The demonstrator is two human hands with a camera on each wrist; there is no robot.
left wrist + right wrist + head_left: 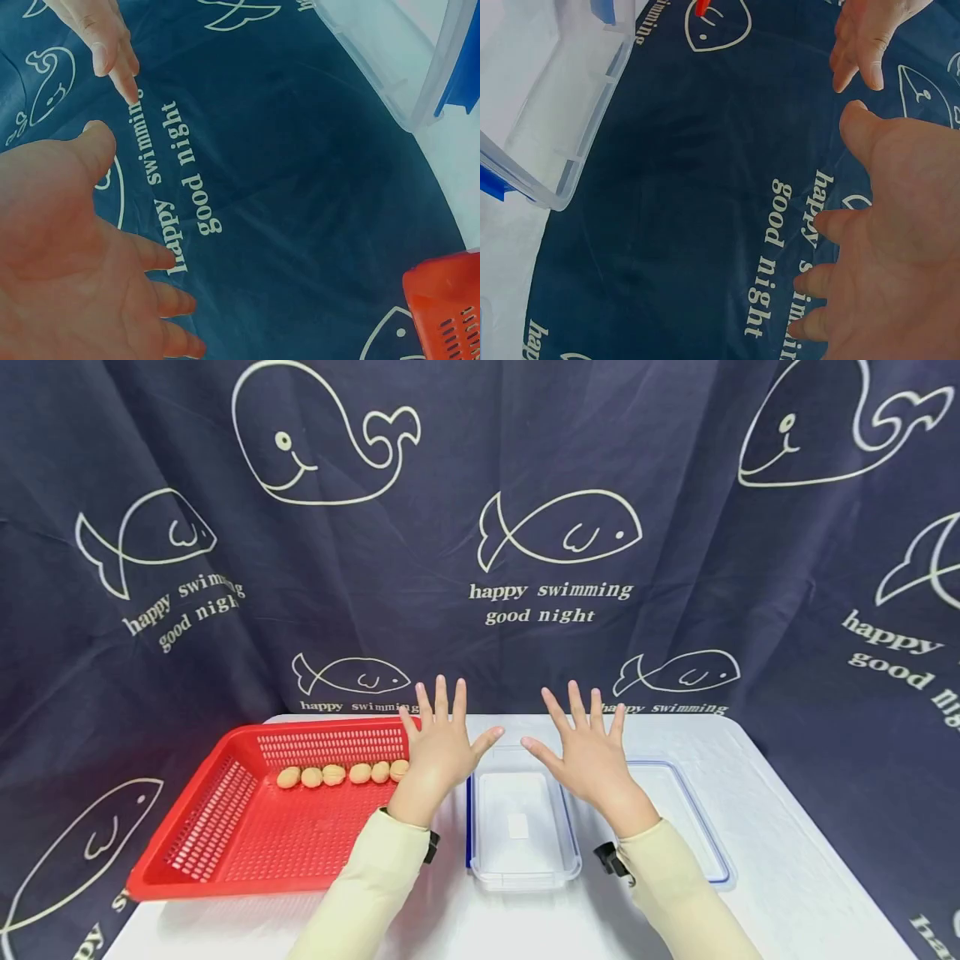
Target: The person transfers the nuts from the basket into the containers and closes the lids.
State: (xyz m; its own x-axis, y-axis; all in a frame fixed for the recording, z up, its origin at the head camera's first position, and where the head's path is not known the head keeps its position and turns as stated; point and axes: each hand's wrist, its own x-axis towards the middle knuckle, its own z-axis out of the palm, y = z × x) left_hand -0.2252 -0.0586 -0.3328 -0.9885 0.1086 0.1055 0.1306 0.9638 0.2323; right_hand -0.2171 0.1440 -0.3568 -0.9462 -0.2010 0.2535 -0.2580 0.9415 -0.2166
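My left hand hovers with fingers spread, in front of the right end of a red plastic basket. Inside that basket a row of several walnuts lies along the far side; the hand and sleeve cover part of the right side. My right hand, also spread and holding nothing, is raised between a clear plastic container and a clear lid with a blue seal. The container stands between both hands, with a small white patch in its base. Both wrist views show the palms facing each other, apart from everything.
The white table carries the basket at left, the container in the middle and the lid at right. Behind its far edge hangs a dark blue curtain printed with whales, fish and words.
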